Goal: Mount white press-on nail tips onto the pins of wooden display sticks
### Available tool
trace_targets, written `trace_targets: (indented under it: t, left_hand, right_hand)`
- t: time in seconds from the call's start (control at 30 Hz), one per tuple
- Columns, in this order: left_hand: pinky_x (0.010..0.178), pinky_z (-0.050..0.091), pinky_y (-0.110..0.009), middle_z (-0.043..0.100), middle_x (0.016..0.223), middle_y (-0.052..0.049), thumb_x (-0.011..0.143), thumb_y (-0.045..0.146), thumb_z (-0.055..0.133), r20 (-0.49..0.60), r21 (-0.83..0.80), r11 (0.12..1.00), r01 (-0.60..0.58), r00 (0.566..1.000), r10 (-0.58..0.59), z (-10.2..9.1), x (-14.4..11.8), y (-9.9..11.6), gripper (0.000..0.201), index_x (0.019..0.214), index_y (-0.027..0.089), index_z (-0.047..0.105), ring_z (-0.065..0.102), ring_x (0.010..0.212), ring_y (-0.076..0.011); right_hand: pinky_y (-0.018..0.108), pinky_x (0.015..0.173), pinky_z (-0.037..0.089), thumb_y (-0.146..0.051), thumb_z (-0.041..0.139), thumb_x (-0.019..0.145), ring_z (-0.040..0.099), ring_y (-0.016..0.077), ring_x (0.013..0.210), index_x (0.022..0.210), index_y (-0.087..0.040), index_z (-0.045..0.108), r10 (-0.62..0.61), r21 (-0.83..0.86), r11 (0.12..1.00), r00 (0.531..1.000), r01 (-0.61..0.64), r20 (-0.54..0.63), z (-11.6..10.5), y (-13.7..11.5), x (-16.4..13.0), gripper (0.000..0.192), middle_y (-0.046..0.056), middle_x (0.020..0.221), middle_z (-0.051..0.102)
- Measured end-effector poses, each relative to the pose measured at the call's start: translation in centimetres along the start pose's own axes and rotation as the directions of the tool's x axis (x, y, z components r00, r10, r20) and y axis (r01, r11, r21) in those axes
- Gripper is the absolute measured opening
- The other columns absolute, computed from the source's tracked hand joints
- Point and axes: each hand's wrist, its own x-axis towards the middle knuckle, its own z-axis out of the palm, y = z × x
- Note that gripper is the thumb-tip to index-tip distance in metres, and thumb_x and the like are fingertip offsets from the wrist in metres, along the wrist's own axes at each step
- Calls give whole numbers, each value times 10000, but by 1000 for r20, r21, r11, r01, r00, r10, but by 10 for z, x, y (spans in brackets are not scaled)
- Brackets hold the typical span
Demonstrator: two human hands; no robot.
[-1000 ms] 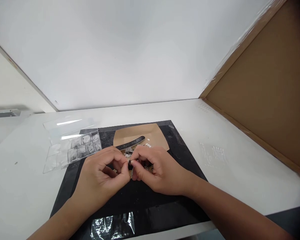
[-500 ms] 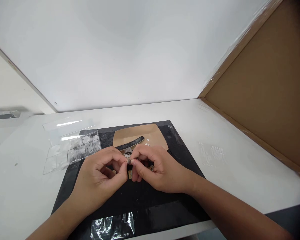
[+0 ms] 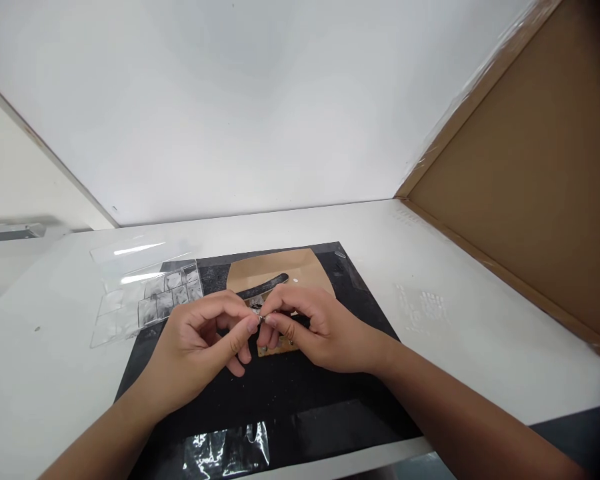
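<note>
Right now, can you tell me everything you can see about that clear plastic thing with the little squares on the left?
The clear plastic tray lies flat, half on the white table and half over the far left corner of the black mat. It looks like thin, shiny see-through plastic, split into a grid of small square pockets. Light glints off its far edge. What is in the pockets is too small to tell. It lies beyond the left hand, and neither hand touches it.

Both forearms reach in from the near edge and converge at the middle. The left hand [image 3: 200,340] is curled with palm turned inward, thumb and forefinger pressed together at the tips. The right hand [image 3: 315,330] mirrors it, knuckles up, its pinching fingers [image 3: 273,321] meeting the left hand's fingertips.
</note>
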Motion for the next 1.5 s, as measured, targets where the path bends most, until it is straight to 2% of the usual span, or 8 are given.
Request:
trace_targets:
  t: [0.27,0.43,0.7,0.9,1.1,1.27,1.37,1.5]
  left_hand:
    - [485,681,-223,695,850,-26,971,265,742,-1,-22,999,24,1000,-24,-1,0,-4,107,924,191,804,722,591,-125]
    - [482,674,-214,703,836,-9,954,245,759,6,-33,999,21,1000,-21,-1,-1,-5,67,917,212,803,712,560,-111]
    - [480,646,-192,714,862,-15,952,188,745,-10,32,997,-69,998,69,2,-3,-6,76,904,220,796,708,533,-96]
    - [454,627,-175,693,906,-9,958,166,724,-46,43,994,-105,993,107,7,-5,-5,79,914,214,769,707,508,-83]
    - [466,633,-173,659,844,3,1011,222,673,-79,105,990,-92,992,101,9,-3,-4,93,969,203,754,711,536,-89]
    - [450,647,-200,650,922,-11,1027,250,656,-78,81,992,-95,992,101,7,-4,-6,96,1026,205,741,727,573,-105]
    - [433,643,-209,646,941,-16,1032,251,646,-79,84,990,-112,990,119,6,-4,-9,107,1082,212,733,732,588,-115]
    - [424,634,-208,647,937,-13,1029,247,647,-72,104,986,-132,988,140,3,-4,-11,101,1082,216,727,728,583,-114]
  right_hand:
    - [281,764,600,-170,480,1099,752,144,816,1032,-205,619,-112,-177,979,992,101,-53,3,2,0,158,11,870,754]
    - [304,810,526,-63,477,1027,689,145,804,1021,-220,615,-275,-401,887,960,229,-60,4,4,-2,209,-11,852,766]
    - [323,804,470,-7,458,932,618,149,736,1003,-234,568,-376,-525,800,925,291,-59,7,8,-4,262,-13,826,731]
    - [314,802,467,-9,473,940,619,146,737,1014,-233,574,-406,-511,803,909,306,-93,10,11,-4,257,-18,830,728]
    - [325,867,497,-100,495,1061,670,149,818,1093,-228,611,-380,-483,831,916,277,-127,9,15,-1,176,-11,879,757]
    - [327,829,536,-175,548,1084,714,162,833,1134,-227,654,-339,-456,859,925,232,-169,9,13,0,128,10,906,771]
    - [306,794,583,-199,573,1082,750,159,838,1133,-223,672,-294,-375,904,935,205,-197,9,13,-1,114,20,922,776]
    - [282,756,643,-251,587,1086,786,157,827,1151,-210,668,-211,-180,968,954,174,-214,11,15,-1,112,37,925,778]
